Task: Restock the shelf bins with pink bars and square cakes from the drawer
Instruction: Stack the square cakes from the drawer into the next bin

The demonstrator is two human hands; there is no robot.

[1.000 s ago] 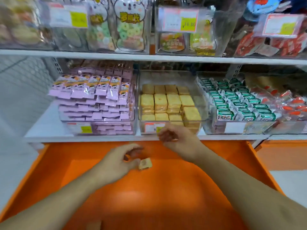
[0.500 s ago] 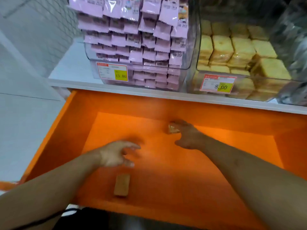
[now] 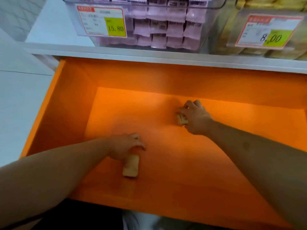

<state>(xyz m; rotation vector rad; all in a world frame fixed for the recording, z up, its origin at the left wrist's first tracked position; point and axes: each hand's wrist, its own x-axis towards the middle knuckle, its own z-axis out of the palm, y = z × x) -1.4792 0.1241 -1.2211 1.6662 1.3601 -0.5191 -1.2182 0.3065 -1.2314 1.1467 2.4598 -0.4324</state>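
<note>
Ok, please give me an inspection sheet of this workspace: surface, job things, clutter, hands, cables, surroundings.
Surface: orange drawer pulled open, floor mostly bare.
Job's things: near cake on drawer floor; far cake deeper in; pink bar bin and yellow cake bin on the shelf above.
Clutter: nothing seen.
Hands: left hand grips the near cake; right hand grips the far cake.
Cables: nothing seen.
Surroundings: white shelf edge; price labels 15.80 and 8.00.

Orange drawer [image 3: 69, 103]: smooth, matt finish. Clear glossy plastic bins [image 3: 214, 30] w/ paper price labels [image 3: 101, 20]; pink bars [image 3: 159, 27] in crimped, matt wrappers.
</note>
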